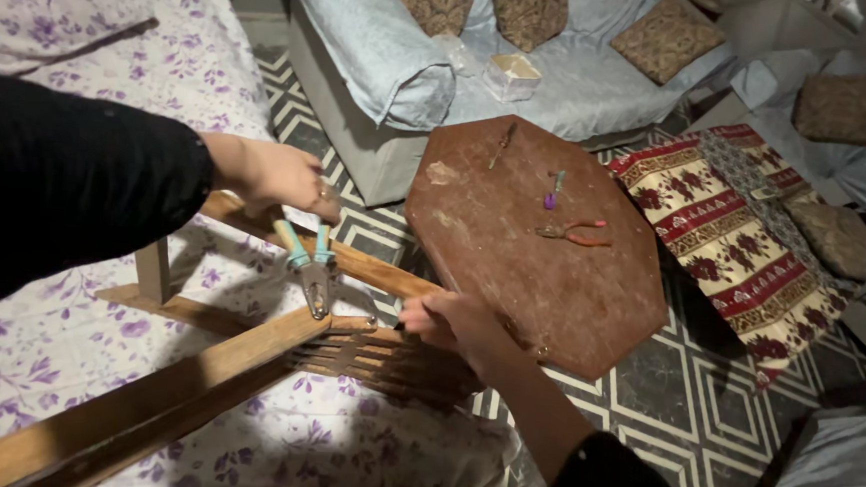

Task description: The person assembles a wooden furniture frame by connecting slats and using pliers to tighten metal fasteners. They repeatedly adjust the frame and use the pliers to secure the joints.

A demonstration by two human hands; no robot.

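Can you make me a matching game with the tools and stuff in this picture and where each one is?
Things:
1. pliers with pale green handles
2. pliers with red handles
3. small white box
4. purple-handled tool

Places:
A. on the pale blue sofa
B. held in the left hand over the wooden frame
C. on the brown octagonal table, nearer its middle
D. on the brown octagonal table, just beyond the red-handled pliers

Pairs: 1-B, 2-C, 3-A, 4-D
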